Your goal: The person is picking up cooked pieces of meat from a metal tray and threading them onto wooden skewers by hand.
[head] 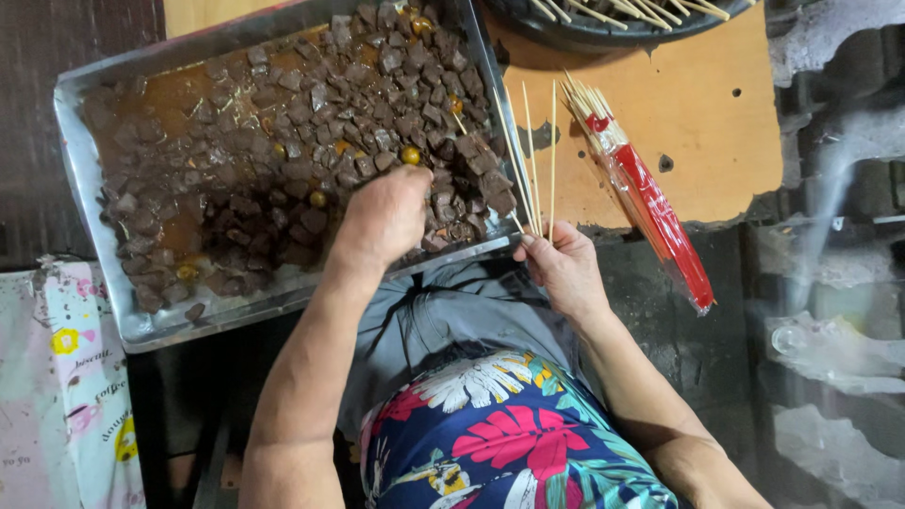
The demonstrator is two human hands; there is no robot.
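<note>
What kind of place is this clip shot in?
Probably an informal food-prep spot, perhaps a street stall: a metal tray of dark meat cubes in sauce, bamboo skewers in the right hand, a worn wooden board.

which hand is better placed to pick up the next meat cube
Left. The left hand is already down among the meat cubes in the metal tray, while the right hand is full of bamboo skewers.

A worn orange-brown wooden board (679, 123) serves as the work surface, its near edge ragged and chipped, with dark spots on its face. Directly on it rest a rectangular metal tray (94, 203) of dark cubed meat in brown liquid, overhanging the near edge; a red-and-clear packet of bamboo skewers (650, 203); and a dark round dish (584, 36) at the far edge.
</note>
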